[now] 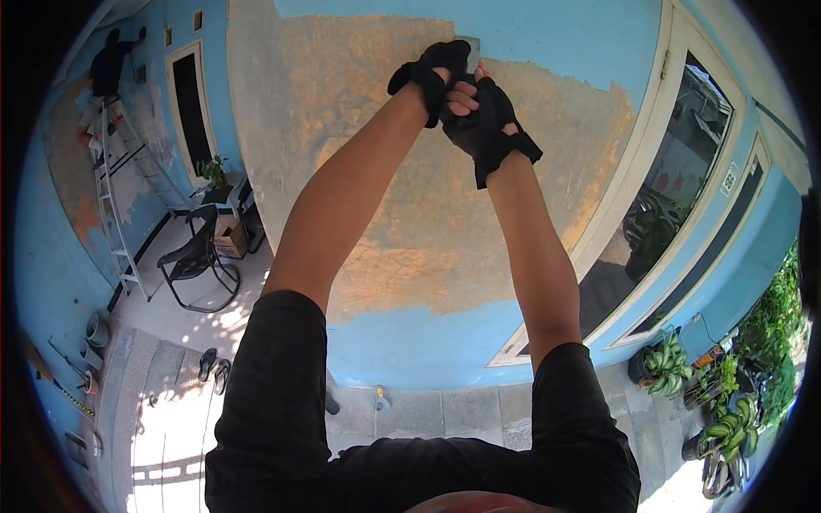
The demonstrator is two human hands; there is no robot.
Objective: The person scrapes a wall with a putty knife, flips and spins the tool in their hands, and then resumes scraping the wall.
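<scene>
Both my hands are raised against the house wall (385, 171), close together in black fingerless gloves. Between them shows the flat grey blade of a scraper (473, 53), set against the lower edge of the blue paint. My left hand (432, 73) is closed beside the blade, pressing on the tool. Just below and to the right, my right hand (483, 120) wraps its fingers around the handle, which is mostly hidden. Bare grey and tan plaster surrounds both hands, with blue paint left above and below it.
A framed glass door (676, 162) stands to the right, near potted plants (667, 363). At far left another person (109, 64) works on a ladder (107, 197). A black chair (201, 261), sandals (214, 369) and a small yellow-handled tool (381, 398) are on the floor.
</scene>
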